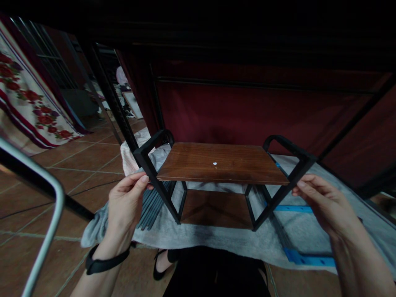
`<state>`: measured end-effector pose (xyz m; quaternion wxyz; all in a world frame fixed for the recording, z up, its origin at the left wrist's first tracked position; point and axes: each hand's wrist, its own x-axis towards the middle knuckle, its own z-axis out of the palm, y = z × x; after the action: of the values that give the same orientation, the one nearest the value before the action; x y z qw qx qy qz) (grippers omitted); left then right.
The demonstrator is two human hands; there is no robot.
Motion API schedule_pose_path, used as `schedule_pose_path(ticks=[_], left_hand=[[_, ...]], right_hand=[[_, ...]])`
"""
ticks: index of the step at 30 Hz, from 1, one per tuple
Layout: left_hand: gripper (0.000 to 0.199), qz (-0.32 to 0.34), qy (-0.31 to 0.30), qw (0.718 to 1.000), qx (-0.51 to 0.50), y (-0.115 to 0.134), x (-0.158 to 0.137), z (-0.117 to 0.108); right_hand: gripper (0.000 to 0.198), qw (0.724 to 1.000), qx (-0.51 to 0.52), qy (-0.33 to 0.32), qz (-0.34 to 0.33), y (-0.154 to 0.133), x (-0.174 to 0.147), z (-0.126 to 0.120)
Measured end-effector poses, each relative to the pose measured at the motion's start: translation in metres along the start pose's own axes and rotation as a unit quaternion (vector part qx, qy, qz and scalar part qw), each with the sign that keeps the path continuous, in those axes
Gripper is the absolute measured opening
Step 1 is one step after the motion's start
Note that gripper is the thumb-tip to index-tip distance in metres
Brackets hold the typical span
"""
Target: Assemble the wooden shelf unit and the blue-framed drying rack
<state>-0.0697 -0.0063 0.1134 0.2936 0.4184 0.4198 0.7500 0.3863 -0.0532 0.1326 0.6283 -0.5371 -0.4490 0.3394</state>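
A small two-tier shelf with brown wood-grain boards and black side frames stands upright in front of me. A small white fleck shows on its upper board. My left hand is closed, thumb and fingers pinching at the left side frame near the upper board's front corner. On the opposite side, my right hand is closed in the same way at the right side frame, level with that board. The far fingertips of both hands are partly hidden behind the frames. The lower board lies in shadow beneath.
Grey cloth lies under the shelf. Thin grey rods rest beside my left hand. A black frame with blue pieces lies at right. A dark red curtain hangs behind; a dark frame crosses overhead. A pale curved metal tube stands at left.
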Motion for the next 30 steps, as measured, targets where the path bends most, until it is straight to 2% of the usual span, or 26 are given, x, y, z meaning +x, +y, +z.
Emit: schedule_pose_path(ticks=[3, 5, 8, 11, 13, 17, 20, 22, 25, 30], left_hand=[[0.029, -0.040, -0.013, 0.999, -0.032, 0.001, 0.004, 0.002], [0.029, -0.031, -0.021, 0.999, -0.020, 0.001, 0.004, 0.001], [0.025, 0.032, -0.017, 0.998, 0.053, 0.002, 0.000, -0.003], [0.023, 0.120, -0.020, 0.975, 0.185, 0.003, -0.006, -0.007], [0.022, 0.214, -0.035, 0.934, 0.283, 0.004, -0.008, -0.010], [0.020, 0.406, -0.087, 0.798, 0.438, 0.006, -0.006, -0.018], [0.025, 0.483, -0.111, 0.708, 0.503, 0.007, -0.001, -0.024], [0.028, 0.514, -0.113, 0.660, 0.536, 0.009, 0.002, -0.026], [0.030, 0.536, -0.114, 0.610, 0.572, 0.013, 0.003, -0.027], [0.031, 0.548, -0.133, 0.576, 0.592, 0.022, 0.002, -0.026]], right_hand=[[0.035, 1.000, -0.005, 0.003, -0.003, 0.000, 0.001, 0.001], [0.036, 1.000, -0.007, 0.005, 0.002, 0.000, 0.001, 0.000], [0.036, 1.000, -0.006, 0.008, 0.008, 0.000, 0.001, 0.000], [0.036, 1.000, -0.005, 0.009, 0.010, 0.000, 0.001, -0.001], [0.036, 1.000, -0.007, 0.007, 0.005, 0.000, 0.001, -0.002], [0.036, 1.000, -0.012, 0.005, -0.001, 0.000, 0.002, -0.003], [0.040, 1.000, -0.011, 0.020, 0.015, 0.000, 0.002, -0.002], [0.041, 0.999, -0.019, 0.034, 0.017, 0.000, 0.003, -0.002], [0.040, 0.998, -0.040, 0.043, 0.012, 0.004, 0.006, -0.007], [0.031, 0.996, -0.074, 0.048, 0.003, 0.023, 0.013, -0.025]])
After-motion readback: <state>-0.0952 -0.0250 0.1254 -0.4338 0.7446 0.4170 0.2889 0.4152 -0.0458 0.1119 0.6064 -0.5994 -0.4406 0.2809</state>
